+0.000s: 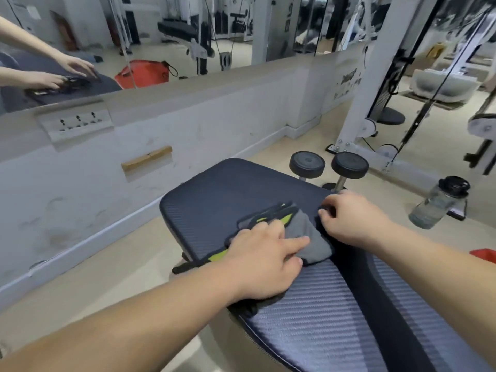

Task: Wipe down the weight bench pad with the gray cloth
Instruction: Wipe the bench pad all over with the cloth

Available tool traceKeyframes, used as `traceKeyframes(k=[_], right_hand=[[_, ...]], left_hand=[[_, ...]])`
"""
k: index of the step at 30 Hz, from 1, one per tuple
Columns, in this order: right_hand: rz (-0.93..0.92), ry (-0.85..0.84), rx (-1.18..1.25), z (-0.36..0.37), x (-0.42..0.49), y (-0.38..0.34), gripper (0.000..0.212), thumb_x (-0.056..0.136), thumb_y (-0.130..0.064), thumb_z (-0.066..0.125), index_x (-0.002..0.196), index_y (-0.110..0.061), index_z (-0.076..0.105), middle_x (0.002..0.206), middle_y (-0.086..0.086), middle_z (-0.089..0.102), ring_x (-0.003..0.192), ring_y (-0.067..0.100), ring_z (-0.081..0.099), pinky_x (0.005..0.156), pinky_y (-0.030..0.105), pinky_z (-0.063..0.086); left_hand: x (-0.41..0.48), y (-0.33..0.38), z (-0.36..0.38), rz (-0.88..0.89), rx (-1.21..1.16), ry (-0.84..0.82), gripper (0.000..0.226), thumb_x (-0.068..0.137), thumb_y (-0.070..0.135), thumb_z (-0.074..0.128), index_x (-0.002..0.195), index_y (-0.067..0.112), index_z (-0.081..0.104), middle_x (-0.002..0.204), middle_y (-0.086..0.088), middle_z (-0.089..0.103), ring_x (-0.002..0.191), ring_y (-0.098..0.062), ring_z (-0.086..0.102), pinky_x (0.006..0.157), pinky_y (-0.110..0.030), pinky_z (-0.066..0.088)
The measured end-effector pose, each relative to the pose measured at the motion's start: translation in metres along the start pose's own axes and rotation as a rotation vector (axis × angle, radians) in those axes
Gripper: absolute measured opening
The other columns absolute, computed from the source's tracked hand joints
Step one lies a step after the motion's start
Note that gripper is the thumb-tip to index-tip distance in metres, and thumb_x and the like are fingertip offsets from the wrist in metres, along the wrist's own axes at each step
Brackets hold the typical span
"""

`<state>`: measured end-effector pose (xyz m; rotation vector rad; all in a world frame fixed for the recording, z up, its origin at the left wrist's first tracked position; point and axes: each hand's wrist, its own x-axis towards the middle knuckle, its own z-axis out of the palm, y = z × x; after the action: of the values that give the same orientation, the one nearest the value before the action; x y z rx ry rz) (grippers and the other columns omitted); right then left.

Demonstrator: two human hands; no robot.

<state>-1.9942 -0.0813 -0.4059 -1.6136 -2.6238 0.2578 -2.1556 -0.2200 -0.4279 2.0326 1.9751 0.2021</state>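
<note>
1. We see the left hand (261, 260) laid flat, fingers spread, pressing down on the gray cloth (308, 238); the cloth lies bunched on the bench pad (230, 191) near the seam between the two cushions; a loosely bunched cloth may roll under the palm and wipe only a narrow strip.
2. The right hand (349, 220) rests at the pad's far edge, fingers curled inward; we cannot tell whether it pinches a cloth corner or grips the pad; if it holds the cloth while the left hand sweeps, the fabric may be pulled out from under the palm.
3. Black and green gloves (271, 214) lie touching the cloth, partly under the left hand; a wiping stroke may drag them along or push them off the pad; we judge that they should be cleared first.
4. Two dumbbells (328, 166) stand just beyond the pad, and a water bottle (440, 201) stands on the floor (120, 269) to the right; anything swept off the far edge may land among them.
</note>
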Motion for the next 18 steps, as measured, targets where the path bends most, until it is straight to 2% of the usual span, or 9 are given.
traceKeyframes(k=[3, 5, 6, 9, 11, 14, 18], right_hand=[[0.051, 0.072, 0.038, 0.007, -0.007, 0.017, 0.029, 0.097, -0.033, 0.049, 0.095, -0.015, 0.071, 0.100, 0.012, 0.064, 0.103, 0.037, 0.062, 0.085, 0.040, 0.053], [0.059, 0.094, 0.084, 0.009, -0.013, 0.023, 0.030, 0.098, -0.035, 0.045, 0.090, -0.018, 0.068, 0.098, 0.007, 0.065, 0.102, 0.032, 0.062, 0.084, 0.041, 0.053], [0.055, 0.092, 0.107, 0.008, -0.016, 0.024, 0.030, 0.099, -0.037, 0.044, 0.095, -0.019, 0.069, 0.102, 0.005, 0.066, 0.105, 0.030, 0.061, 0.087, 0.039, 0.052], [0.015, 0.032, 0.082, 0.000, -0.021, 0.022, 0.036, 0.102, -0.042, 0.046, 0.122, -0.021, 0.067, 0.120, 0.002, 0.063, 0.119, 0.026, 0.058, 0.097, 0.035, 0.048], [-0.008, -0.020, 0.049, -0.001, -0.019, 0.017, 0.042, 0.101, -0.047, 0.046, 0.131, -0.023, 0.062, 0.126, 0.001, 0.060, 0.124, 0.026, 0.056, 0.100, 0.037, 0.048], [-0.002, -0.083, 0.045, 0.000, -0.007, 0.005, 0.046, 0.098, -0.054, 0.045, 0.130, -0.026, 0.061, 0.126, 0.000, 0.057, 0.126, 0.027, 0.055, 0.103, 0.045, 0.049], [0.000, -0.089, 0.014, 0.004, 0.013, -0.007, 0.045, 0.097, -0.059, 0.041, 0.120, -0.029, 0.065, 0.118, -0.001, 0.055, 0.124, 0.026, 0.053, 0.099, 0.047, 0.052]], left_hand=[[0.045, 0.004, -0.005, 0.065, -0.072, -0.080, 0.046, 0.101, 0.053, 0.038, 0.147, 0.057, 0.039, 0.106, 0.008, 0.035, 0.128, -0.021, 0.041, 0.108, -0.046, 0.038], [0.072, -0.004, -0.007, 0.055, -0.069, -0.068, 0.046, 0.101, 0.056, 0.037, 0.147, 0.057, 0.037, 0.113, 0.005, 0.041, 0.133, -0.022, 0.039, 0.109, -0.048, 0.038], [0.084, -0.011, -0.008, 0.029, -0.065, -0.038, 0.047, 0.101, 0.057, 0.035, 0.148, 0.057, 0.035, 0.122, 0.003, 0.044, 0.135, -0.023, 0.038, 0.109, -0.048, 0.039], [0.103, -0.050, -0.016, -0.138, -0.047, 0.088, 0.050, 0.101, 0.059, 0.033, 0.151, 0.052, 0.034, 0.139, -0.002, 0.044, 0.139, -0.027, 0.037, 0.110, -0.048, 0.039], [0.102, -0.085, -0.026, -0.294, -0.025, 0.151, 0.051, 0.101, 0.059, 0.032, 0.151, 0.050, 0.035, 0.143, -0.005, 0.043, 0.140, -0.030, 0.038, 0.110, -0.049, 0.040], [0.088, -0.126, -0.036, -0.477, -0.006, 0.205, 0.052, 0.100, 0.059, 0.032, 0.151, 0.047, 0.038, 0.145, -0.009, 0.043, 0.139, -0.034, 0.039, 0.110, -0.049, 0.040], [0.047, -0.128, -0.030, -0.541, 0.019, 0.247, 0.052, 0.102, 0.056, 0.031, 0.152, 0.043, 0.037, 0.135, -0.008, 0.046, 0.131, -0.034, 0.042, 0.104, -0.049, 0.044]])
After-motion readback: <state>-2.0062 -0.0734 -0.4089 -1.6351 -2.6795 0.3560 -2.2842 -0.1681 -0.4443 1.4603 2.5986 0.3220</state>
